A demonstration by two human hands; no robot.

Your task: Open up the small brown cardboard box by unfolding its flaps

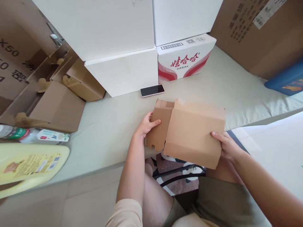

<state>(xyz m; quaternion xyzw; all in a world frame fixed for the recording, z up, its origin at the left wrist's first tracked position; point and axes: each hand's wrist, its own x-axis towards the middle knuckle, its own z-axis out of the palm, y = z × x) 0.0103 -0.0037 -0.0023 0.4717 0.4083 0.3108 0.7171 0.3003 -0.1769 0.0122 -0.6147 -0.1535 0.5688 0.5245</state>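
Between my two hands is a brown cardboard box (195,130), partly folded, with a narrower panel on its left and a wide flap on its right. My left hand (148,124) grips the left panel, thumb lying on top and the other fingers behind it. At the right edge, my right hand (226,145) pinches the wide flap with the thumb in front; its other fingers are mostly hidden underneath. The cardboard is held tilted over the front edge of the cloth-covered table. A bit of clear tape shows at its top edge.
A phone (152,90) lies beyond the cardboard, before white boxes (125,71) and a red-and-white water carton (186,61). Folded brown boxes (59,107), a plastic bottle (30,135) and a yellow jug (35,160) are at left. A large carton (258,41) and blue item (287,78) stand right.
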